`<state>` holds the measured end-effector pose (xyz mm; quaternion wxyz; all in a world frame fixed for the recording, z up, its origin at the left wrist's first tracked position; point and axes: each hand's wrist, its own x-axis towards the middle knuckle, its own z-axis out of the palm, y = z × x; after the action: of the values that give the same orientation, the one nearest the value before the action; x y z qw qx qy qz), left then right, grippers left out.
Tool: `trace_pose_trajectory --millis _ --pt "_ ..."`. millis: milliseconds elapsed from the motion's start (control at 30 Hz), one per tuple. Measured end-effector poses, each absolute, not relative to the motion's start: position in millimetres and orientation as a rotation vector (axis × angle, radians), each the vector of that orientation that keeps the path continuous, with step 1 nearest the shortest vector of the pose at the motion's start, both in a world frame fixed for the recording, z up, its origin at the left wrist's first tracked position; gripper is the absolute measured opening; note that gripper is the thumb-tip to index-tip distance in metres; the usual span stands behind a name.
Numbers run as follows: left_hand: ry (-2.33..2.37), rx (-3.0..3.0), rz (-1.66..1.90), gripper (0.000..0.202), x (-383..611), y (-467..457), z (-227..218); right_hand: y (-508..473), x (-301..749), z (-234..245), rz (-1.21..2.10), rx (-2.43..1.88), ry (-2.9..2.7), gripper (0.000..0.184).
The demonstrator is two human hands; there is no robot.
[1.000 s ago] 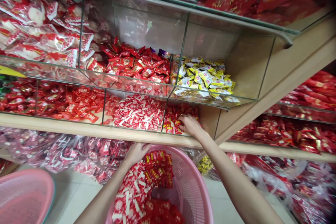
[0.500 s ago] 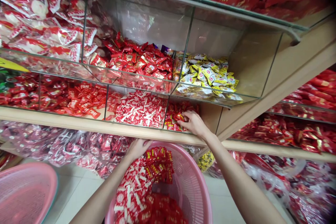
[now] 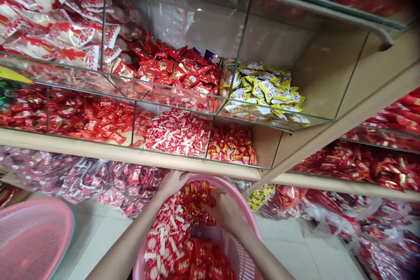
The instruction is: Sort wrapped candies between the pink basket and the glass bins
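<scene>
A pink plastic basket (image 3: 252,214) stands below the shelf, holding red-and-white wrapped candies (image 3: 164,232), plain red packets (image 3: 206,258) and red-and-yellow wrapped candies (image 3: 194,205). My left hand (image 3: 173,182) grips the far left part of its rim, fingers hooked over the edge. Inside the basket, my right hand (image 3: 226,210) curls its fingers around some of the red-and-yellow candies; its fingertips are partly hidden and slightly blurred. Above, a glass-fronted compartment holds more red-and-yellow candies (image 3: 233,144).
Beside that compartment lies a heap of red-and-white candies (image 3: 179,133). Yellow-and-white packets (image 3: 265,92) fill part of the bin above. A wooden shelf edge (image 3: 131,155) runs over the basket. Another pink basket (image 3: 36,236) is at left; bagged candies (image 3: 387,236) lie at right.
My right hand has come down from the red-and-yellow candies' compartment into the basket. More candies show at the right of that compartment. My left hand remains on the rim.
</scene>
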<state>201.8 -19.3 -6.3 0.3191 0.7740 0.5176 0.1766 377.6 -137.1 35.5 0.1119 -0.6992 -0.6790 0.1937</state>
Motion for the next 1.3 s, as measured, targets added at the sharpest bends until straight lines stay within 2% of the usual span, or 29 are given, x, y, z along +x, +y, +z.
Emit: trace_pose_trajectory --millis 133,333,500,600,667,833,1300 --pt "1.391 2.022 0.436 0.039 201.7 -19.4 -4.9 -145.3 371.2 -2.3 0.61 -2.175 -1.875 0.013" --pt "1.373 2.014 0.435 0.039 201.6 -18.4 -6.4 -163.3 371.6 -17.6 0.691 -2.098 -1.76 0.011" --pt "1.343 2.033 0.468 0.039 201.6 -18.3 -6.6 -176.0 371.3 -22.8 1.129 -1.853 -1.346 0.018" --pt "1.359 2.02 0.442 0.038 201.6 -18.8 -5.7 -179.6 369.0 -25.4 1.494 -1.615 -0.734 0.024" --pt "1.376 2.013 0.425 0.038 201.4 -18.9 -5.7 -179.8 369.1 -27.2 1.614 -1.442 -0.348 0.029" --pt "1.359 2.042 0.439 0.041 200.5 -17.9 -8.7 -178.8 373.1 -29.8 1.671 -1.259 -0.002 0.044" --pt "1.332 2.097 0.496 0.044 199.5 -15.5 -16.3 -176.2 370.0 -24.3 1.707 -1.258 0.026 0.047"
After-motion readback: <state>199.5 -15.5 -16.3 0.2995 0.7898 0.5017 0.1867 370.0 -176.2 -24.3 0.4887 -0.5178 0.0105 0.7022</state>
